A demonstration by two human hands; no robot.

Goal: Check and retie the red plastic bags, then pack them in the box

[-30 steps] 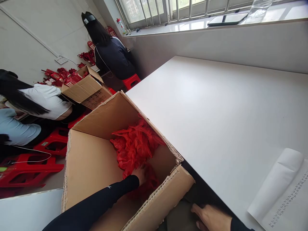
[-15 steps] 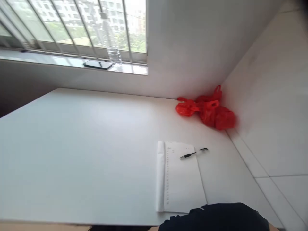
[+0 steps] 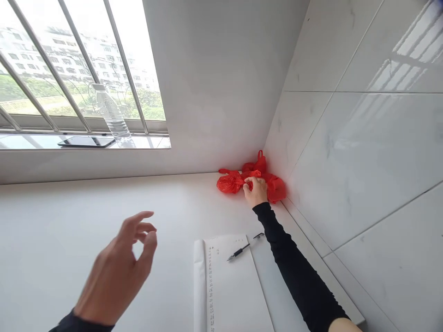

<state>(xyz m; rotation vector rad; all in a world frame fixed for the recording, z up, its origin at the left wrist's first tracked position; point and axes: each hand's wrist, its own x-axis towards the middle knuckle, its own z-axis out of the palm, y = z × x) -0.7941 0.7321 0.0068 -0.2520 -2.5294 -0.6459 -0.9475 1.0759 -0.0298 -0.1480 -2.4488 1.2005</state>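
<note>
Red plastic bags [image 3: 230, 183] lie bunched together in the corner of the white table [image 3: 166, 207], their tops knotted or twisted. My right hand [image 3: 256, 190] is stretched out to them, thumb and fingers closed on the bunched top of one bag; part of the grip is hidden. My left hand [image 3: 119, 265] hovers over the left part of the table, fingers curved and apart, holding nothing. Between my arms lies a notepad [image 3: 235, 290] with a column of handwritten numbers. An uncapped black pen [image 3: 238, 252] rests on the page, its cap [image 3: 258, 235] just off the paper's edge.
A barred window is at the upper left. On its sill [image 3: 152, 142] stand a clear water bottle [image 3: 112, 115] and a flat dark tablet or phone [image 3: 86, 142]. Tiled wall [image 3: 374, 147] closes off the right side, and a plain wall [image 3: 214, 92] rises behind the bags.
Both hands have come into view. My right arm has reached forward to the red bags, and my left hand is raised over the table. The camera view has shifted right and upward.
</note>
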